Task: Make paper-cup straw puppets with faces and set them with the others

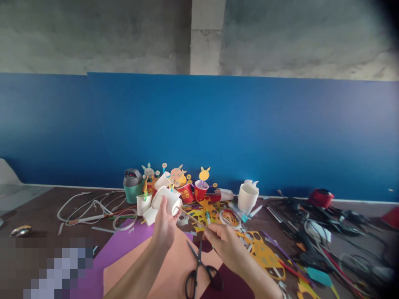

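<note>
White paper cup (166,200) sits tipped on its side in the left hand (164,229), fingers closed around its wall, held above the table (40,216) near frame centre. Right hand (225,241) at 3 o'clock of the left, fingers pinched shut on a thin wooden stick (190,216); the stick's far tip touches or just enters the cup side, can't tell which. No topper on the stick and none on the cup, so my guess is this piece is mid-build: cup and stick meeting, decoration left.

Below the hands at 6 o'clock: black scissors (199,272) lying closed-ish on peach paper (174,270), purple sheet (115,253) to 8 o'clock, dark maroon sheet (233,286) at 5 o'clock. Yellow cut-out scraps (264,253) with round holes at 4 o'clock of the right hand, tape ring (230,218) just beyond it.

At 12 o'clock along the blue wall (249,133): cluster of red cups (199,190) with yellow bunny toppers (204,173), looks like finished ones; a plain white cup (247,198) at 1 o'clock; green-grey jug (133,185) at 11 o'clock. White strips (90,205) at 10 o'clock. Tangle of black cables (314,232) at 3 o'clock, red object (321,197) beyond. Clutter crowds the work patch; scissors lie directly under the hands.
</note>
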Tool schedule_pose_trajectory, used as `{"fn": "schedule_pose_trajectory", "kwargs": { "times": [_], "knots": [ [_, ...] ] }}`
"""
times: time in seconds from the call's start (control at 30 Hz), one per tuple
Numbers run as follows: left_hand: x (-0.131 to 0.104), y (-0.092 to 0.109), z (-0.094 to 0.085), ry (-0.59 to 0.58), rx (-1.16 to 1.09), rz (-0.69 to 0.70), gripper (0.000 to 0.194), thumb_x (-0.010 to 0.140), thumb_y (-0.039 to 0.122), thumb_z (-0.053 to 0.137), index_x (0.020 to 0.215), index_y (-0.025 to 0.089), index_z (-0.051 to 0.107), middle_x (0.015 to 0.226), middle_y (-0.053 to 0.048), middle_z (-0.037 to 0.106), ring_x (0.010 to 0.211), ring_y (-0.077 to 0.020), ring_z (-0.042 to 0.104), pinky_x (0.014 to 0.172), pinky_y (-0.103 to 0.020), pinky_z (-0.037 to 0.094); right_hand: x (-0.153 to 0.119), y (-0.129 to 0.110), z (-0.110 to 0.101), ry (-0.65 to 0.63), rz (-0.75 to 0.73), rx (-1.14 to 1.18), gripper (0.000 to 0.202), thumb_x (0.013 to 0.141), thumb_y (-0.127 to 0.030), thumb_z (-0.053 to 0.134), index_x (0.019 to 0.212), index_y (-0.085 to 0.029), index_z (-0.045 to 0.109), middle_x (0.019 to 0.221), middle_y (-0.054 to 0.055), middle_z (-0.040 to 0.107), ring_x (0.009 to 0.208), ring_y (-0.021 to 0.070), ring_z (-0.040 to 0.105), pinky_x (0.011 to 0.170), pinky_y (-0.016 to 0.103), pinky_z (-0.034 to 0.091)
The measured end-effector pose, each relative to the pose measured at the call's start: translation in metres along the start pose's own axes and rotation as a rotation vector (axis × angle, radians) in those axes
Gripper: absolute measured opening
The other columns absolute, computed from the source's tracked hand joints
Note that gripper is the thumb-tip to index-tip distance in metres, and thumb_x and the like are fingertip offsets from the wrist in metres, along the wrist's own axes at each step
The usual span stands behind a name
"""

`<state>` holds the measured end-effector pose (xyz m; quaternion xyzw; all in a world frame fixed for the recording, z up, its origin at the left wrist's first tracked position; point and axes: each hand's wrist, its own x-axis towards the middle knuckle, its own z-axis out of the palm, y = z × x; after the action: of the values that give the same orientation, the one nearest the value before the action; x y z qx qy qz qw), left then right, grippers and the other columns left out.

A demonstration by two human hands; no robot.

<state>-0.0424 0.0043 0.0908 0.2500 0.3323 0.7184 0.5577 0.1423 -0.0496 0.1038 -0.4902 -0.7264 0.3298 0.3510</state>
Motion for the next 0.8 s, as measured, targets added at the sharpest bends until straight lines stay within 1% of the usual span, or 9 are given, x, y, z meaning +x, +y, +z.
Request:
{"fn": "schedule_pose_trajectory", "kwargs": {
  "times": [0.07, 0.1, 0.23, 0.3, 0.4, 0.5, 0.6, 0.7, 0.8],
  "knots": [
    [0.01, 0.006, -0.007, 0.059, -0.13, -0.043, 0.042, 0.082, 0.048, 0.059, 0.118, 0.028, 0.053, 0.107, -0.005, 0.065, 0.09, -0.0171, 0.065, 0.073, -0.026, 0.054, 0.0, 0.001, -0.015, -0.008, -0.019, -0.033, 0.031, 0.087, -0.032, 0.048, 0.064, -0.017, 0.062, 0.055, -0.002, 0.049, 0.053, 0.0113, 0.043, 0.051, 0.023, 0.029],
    [0.013, 0.009, -0.01, 0.084, -0.169, -0.081, 0.038, 0.082, 0.049, 0.059, 0.113, 0.028, 0.056, 0.102, -0.004, 0.065, 0.085, -0.016, 0.065, 0.07, -0.025, 0.054, 0.0, 0.002, -0.022, 0.001, -0.013, -0.026, 0.031, 0.087, -0.034, 0.049, 0.065, -0.017, 0.063, 0.054, -0.002, 0.05, 0.052, 0.0111, 0.043, 0.049, 0.022, 0.029],
    [0.014, 0.013, -0.009, 0.069, -0.21, -0.185, 0.036, 0.081, 0.052, 0.058, 0.103, 0.023, 0.06, 0.086, -0.004, 0.066, 0.074, -0.016, 0.066, 0.067, -0.028, 0.055, 0.003, 0.007, -0.045, 0.1, 0.062, 0.091, 0.036, 0.087, -0.044, 0.048, 0.072, -0.016, 0.064, 0.053, -0.003, 0.045, 0.048, 0.0099, 0.038, 0.043, 0.021, 0.027],
    [0.01, 0.01, -0.006, 0.028, -0.22, -0.236, 0.038, 0.081, 0.055, 0.057, 0.102, 0.023, 0.059, 0.084, -0.004, 0.067, 0.074, -0.0167, 0.066, 0.068, -0.03, 0.055, 0.004, 0.006, -0.05, 0.164, 0.067, 0.163, 0.038, 0.086, -0.049, 0.049, 0.079, -0.016, 0.065, 0.056, -0.002, 0.047, 0.049, 0.0104, 0.039, 0.043, 0.021, 0.029],
    [0.002, 0.003, -0.003, -0.08, -0.235, -0.305, 0.04, 0.081, 0.055, 0.058, 0.101, 0.021, 0.059, 0.082, -0.004, 0.068, 0.075, -0.0172, 0.067, 0.071, -0.032, 0.055, 0.005, 0.002, -0.049, 0.241, 0.058, 0.247, 0.041, 0.084, -0.055, 0.05, 0.086, -0.016, 0.063, 0.059, -0.001, 0.049, 0.051, 0.0116, 0.043, 0.043, 0.021, 0.032],
    [-0.005, -0.005, -0.003, -0.181, -0.216, -0.347, 0.04, 0.081, 0.054, 0.059, 0.101, 0.019, 0.06, 0.084, -0.004, 0.069, 0.073, -0.0161, 0.066, 0.072, -0.031, 0.054, 0.005, -0.003, -0.046, 0.231, 0.048, 0.263, 0.04, 0.084, -0.055, 0.051, 0.084, -0.016, 0.061, 0.06, -0.001, 0.05, 0.052, 0.0119, 0.044, 0.045, 0.021, 0.034],
    [-0.011, -0.012, -0.004, -0.243, -0.131, -0.316, 0.039, 0.079, 0.047, 0.065, 0.106, 0.02, 0.059, 0.089, -0.004, 0.069, 0.075, -0.0165, 0.066, 0.075, -0.032, 0.053, 0.005, -0.004, -0.044, 0.216, 0.044, 0.285, 0.038, 0.084, -0.053, 0.052, 0.078, -0.016, 0.058, 0.061, -0.001, 0.049, 0.053, 0.0112, 0.043, 0.046, 0.021, 0.034],
    [-0.017, -0.015, -0.002, -0.318, -0.039, -0.211, 0.042, 0.077, 0.039, 0.071, 0.113, 0.023, 0.057, 0.098, -0.004, 0.069, 0.086, -0.0199, 0.066, 0.081, -0.036, 0.051, 0.006, -0.003, -0.042, 0.214, 0.042, 0.313, 0.035, 0.085, -0.05, 0.053, 0.076, -0.017, 0.055, 0.061, -0.003, 0.045, 0.053, 0.0099, 0.041, 0.046, 0.02, 0.031],
    [-0.023, -0.014, 0.002, -0.394, 0.033, -0.129, 0.046, 0.075, 0.038, 0.072, 0.117, 0.024, 0.058, 0.108, -0.007, 0.068, 0.098, -0.0225, 0.063, 0.085, -0.037, 0.049, 0.007, 0.0, -0.039, 0.205, 0.039, 0.313, 0.035, 0.084, -0.049, 0.055, 0.071, -0.017, 0.053, 0.058, -0.005, 0.041, 0.052, 0.009, 0.039, 0.046, 0.02, 0.03]
  ]
}}
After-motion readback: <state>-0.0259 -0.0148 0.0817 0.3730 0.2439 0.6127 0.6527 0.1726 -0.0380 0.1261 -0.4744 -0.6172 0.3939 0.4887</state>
